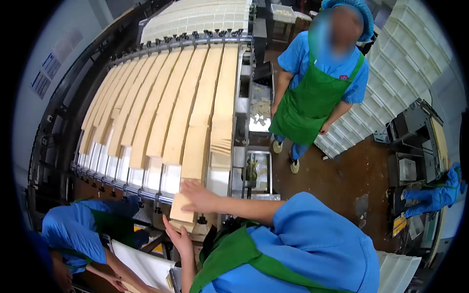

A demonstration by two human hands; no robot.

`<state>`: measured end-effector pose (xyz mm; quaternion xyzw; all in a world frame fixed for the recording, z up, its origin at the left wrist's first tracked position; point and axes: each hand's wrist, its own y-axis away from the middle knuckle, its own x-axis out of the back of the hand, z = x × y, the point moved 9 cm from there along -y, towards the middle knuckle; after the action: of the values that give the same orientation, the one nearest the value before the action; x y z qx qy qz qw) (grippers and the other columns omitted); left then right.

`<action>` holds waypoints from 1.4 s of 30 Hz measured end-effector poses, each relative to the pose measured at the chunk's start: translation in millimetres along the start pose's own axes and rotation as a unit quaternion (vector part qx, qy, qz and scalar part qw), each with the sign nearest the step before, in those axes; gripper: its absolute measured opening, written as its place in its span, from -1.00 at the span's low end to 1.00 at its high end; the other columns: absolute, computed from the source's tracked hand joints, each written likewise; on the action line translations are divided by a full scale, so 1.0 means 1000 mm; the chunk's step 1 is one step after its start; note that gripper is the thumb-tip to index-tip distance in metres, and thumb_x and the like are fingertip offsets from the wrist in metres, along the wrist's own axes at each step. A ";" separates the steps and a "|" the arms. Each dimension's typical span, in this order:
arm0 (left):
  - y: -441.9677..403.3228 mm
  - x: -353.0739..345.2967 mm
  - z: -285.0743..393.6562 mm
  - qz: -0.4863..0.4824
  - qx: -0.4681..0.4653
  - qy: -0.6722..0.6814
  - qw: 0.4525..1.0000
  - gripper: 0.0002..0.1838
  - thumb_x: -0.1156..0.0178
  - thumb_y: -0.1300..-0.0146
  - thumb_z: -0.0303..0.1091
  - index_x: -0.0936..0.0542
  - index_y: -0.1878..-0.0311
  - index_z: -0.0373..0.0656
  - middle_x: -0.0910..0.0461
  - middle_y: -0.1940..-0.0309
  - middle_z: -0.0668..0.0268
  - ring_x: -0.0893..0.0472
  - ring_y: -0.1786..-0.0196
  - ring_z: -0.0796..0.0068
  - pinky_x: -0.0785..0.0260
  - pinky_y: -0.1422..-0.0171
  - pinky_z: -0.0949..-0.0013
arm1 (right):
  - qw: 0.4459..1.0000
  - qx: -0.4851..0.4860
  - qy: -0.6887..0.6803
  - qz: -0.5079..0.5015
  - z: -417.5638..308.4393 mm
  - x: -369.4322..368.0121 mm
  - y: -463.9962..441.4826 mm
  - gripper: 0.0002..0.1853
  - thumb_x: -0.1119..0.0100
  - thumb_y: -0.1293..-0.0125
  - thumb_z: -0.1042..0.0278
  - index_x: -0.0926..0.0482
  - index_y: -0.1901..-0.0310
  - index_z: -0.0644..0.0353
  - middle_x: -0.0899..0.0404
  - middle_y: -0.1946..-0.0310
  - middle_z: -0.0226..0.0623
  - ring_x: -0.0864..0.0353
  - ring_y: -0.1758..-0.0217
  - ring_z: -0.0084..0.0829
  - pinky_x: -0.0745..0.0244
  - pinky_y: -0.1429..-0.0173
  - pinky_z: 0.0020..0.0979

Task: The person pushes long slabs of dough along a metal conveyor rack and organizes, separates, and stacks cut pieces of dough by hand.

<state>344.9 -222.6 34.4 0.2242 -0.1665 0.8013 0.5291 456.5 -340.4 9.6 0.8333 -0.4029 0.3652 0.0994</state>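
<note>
In the head view, laying the right hand over the block; cannot tell whether gripping it or only pressing; holding the left hand just below, with fingers apart, close by the block's lower end; cannot tell whether touching; above and left of the grip, showing rows on the rack; farther up and right, showing a standing co-worker.

Blocks lie on the rack, left of a person
</note>
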 end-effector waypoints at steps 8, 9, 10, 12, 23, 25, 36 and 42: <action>0.018 -0.007 0.040 -0.010 -0.098 -0.077 0.992 -0.13 -0.06 0.01 -0.76 -0.08 -0.44 -0.17 -0.27 -0.02 -0.05 -0.37 -0.02 0.01 -0.28 -0.10 0.17 | 0.980 -0.003 -0.173 0.099 -0.009 0.025 0.032 -0.48 -0.14 -0.28 0.12 -0.37 -0.17 0.25 -0.45 -0.08 0.00 -0.43 -0.16 -0.05 -0.32 -0.25 -0.19; 0.022 -0.019 0.057 0.008 -0.225 -0.136 0.965 -0.10 -0.07 0.07 -0.79 -0.07 -0.44 -0.22 -0.27 -0.02 -0.05 -0.36 -0.03 0.01 -0.28 -0.10 0.18 | 0.970 -0.031 -0.177 0.163 0.004 0.033 0.042 -0.54 -0.13 -0.28 0.14 -0.42 -0.13 0.25 -0.47 -0.03 -0.01 -0.47 -0.11 -0.06 -0.36 -0.19 -0.19; 0.023 -0.033 0.050 -0.036 -0.199 -0.083 0.976 -0.07 -0.10 0.10 -0.79 -0.05 -0.44 -0.25 -0.25 0.00 -0.04 -0.35 -0.02 0.02 -0.28 -0.10 0.21 | 0.958 -0.080 -0.219 0.169 0.013 0.051 0.052 -0.56 -0.13 -0.28 0.13 -0.45 -0.08 0.26 -0.51 0.05 0.00 -0.53 -0.01 -0.08 -0.42 -0.11 -0.19; 0.022 -0.060 0.054 -0.117 -0.151 -0.086 0.978 -0.09 -0.16 0.03 -0.73 -0.04 -0.45 -0.23 -0.22 0.02 -0.02 -0.35 0.01 0.08 -0.27 -0.10 0.25 | 0.947 -0.139 -0.195 0.216 0.036 0.076 0.072 -0.62 -0.12 -0.27 0.06 -0.50 0.05 0.20 -0.56 0.28 -0.02 -0.58 0.16 -0.02 -0.46 0.07 -0.17; -0.003 -0.115 0.010 -0.269 0.083 0.083 0.956 -0.15 -0.14 -0.07 -0.60 0.05 -0.42 -0.33 -0.36 -0.16 -0.05 -0.48 -0.07 0.27 -0.36 -0.15 0.34 | 0.956 -0.273 0.069 -0.084 0.093 0.037 0.043 0.03 0.27 -0.20 -0.54 -0.44 -0.07 0.57 -0.28 -0.14 0.48 -0.14 -0.31 0.36 -0.04 -0.41 -0.03; -0.009 -0.122 -0.001 -0.264 0.032 0.076 0.961 -0.14 -0.14 -0.08 -0.61 0.07 -0.42 -0.32 -0.36 -0.14 -0.03 -0.49 -0.03 0.32 -0.39 -0.09 0.38 | 0.966 -0.241 0.058 -0.072 0.110 0.023 0.036 0.04 0.27 -0.19 -0.55 -0.45 -0.05 0.58 -0.20 -0.19 0.52 -0.12 -0.33 0.34 -0.03 -0.42 -0.01; -0.029 -0.165 0.001 -0.246 0.174 0.209 0.930 -0.22 -0.06 -0.14 -0.73 -0.01 -0.42 -0.19 -0.33 -0.17 0.11 -0.50 0.11 0.46 -0.45 0.16 0.45 | 0.967 -0.148 0.162 0.131 0.095 0.086 0.036 -0.45 -0.06 -0.24 0.00 -0.51 0.03 0.43 -0.38 -0.08 0.05 -0.29 -0.24 -0.05 -0.21 -0.30 -0.12; -0.064 -0.196 0.012 -0.244 0.123 0.343 0.899 -0.27 -0.07 -0.18 -0.68 -0.05 -0.41 -0.17 -0.27 -0.21 0.16 -0.46 0.04 0.44 -0.42 0.05 0.44 | 0.936 -0.106 0.205 0.267 0.102 0.134 0.031 -0.31 -0.11 -0.21 -0.05 -0.32 -0.23 0.31 -0.29 -0.24 -0.06 -0.13 -0.39 -0.13 -0.09 -0.36 0.06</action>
<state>472.5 -355.6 -58.6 0.0327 0.1853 0.6882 0.7007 542.4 -487.7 24.6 0.5867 -0.6179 0.4961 0.1669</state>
